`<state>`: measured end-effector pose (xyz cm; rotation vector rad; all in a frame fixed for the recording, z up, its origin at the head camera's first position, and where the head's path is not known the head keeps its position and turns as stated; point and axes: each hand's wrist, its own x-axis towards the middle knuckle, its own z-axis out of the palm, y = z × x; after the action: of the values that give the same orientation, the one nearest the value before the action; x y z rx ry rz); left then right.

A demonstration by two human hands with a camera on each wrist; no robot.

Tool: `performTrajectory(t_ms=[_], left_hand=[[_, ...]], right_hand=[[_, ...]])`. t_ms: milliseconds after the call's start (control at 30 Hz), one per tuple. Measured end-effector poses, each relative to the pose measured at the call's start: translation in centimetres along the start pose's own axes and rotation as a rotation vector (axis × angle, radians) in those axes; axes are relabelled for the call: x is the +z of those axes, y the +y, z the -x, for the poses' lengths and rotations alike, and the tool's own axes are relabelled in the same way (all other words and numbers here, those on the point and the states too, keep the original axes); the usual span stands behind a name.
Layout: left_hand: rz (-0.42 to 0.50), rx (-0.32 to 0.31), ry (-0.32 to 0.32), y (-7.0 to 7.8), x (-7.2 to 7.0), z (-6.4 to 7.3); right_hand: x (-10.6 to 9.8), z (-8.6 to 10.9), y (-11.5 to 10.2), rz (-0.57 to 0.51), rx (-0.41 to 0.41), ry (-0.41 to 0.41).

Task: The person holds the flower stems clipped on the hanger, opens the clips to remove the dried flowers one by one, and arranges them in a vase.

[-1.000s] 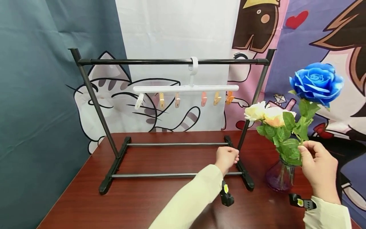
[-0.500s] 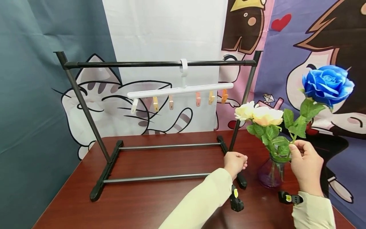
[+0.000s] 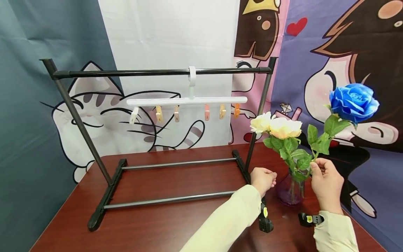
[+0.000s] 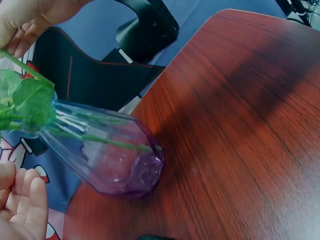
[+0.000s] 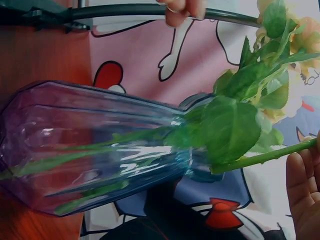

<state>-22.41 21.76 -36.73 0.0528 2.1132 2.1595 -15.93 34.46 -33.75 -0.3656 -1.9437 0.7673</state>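
Note:
In the head view my right hand [image 3: 327,183] pinches the green stem of a blue artificial rose [image 3: 354,103], which leans to the right. The cut end of this stem [image 5: 265,156] shows right at the mouth of a clear vase [image 5: 100,150] with a purple base, in the right wrist view. Pale yellow roses [image 3: 284,127] stand in the vase, their stems visible through its wall. My left hand [image 3: 263,180] hovers just left of the vase, fingers loosely curled and holding nothing; its fingers [image 4: 30,195] appear beside the vase in the left wrist view.
A black garment rack [image 3: 163,72] stands left of the vase on the reddish-brown table [image 3: 141,227]. From its top bar hangs a white hanger [image 3: 189,101] with several coloured clips. A cartoon-printed curtain [image 3: 176,35] covers the background.
The head view has turned to the right. My left hand has come closer to the vase. The blue rose has tilted right and sunk lower relative to the vase.

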Motion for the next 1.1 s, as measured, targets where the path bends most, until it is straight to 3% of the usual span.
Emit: performTrajectory(t_ms=[300, 567, 767, 1100], left_hand=[[0.086, -0.052, -0.022, -0.4, 2.0, 0.2], [0.135, -0.048, -0.025, -0.2, 3.0, 0.1], [0.133, -0.092, -0.029, -0.1, 3.8, 0.3], [0.142, -0.104, -0.032, 0.2, 4.4, 0.6]], right_hand=[[0.2, 0.1, 0.6, -0.008, -0.032, 0.046], [0.4, 0.0, 0.7, -0.027, -0.043, 0.071], [0.5, 0.1, 0.8, -0.033, -0.044, 0.074], [0.4, -0.2, 1.1, -0.020, -0.041, 0.098]])
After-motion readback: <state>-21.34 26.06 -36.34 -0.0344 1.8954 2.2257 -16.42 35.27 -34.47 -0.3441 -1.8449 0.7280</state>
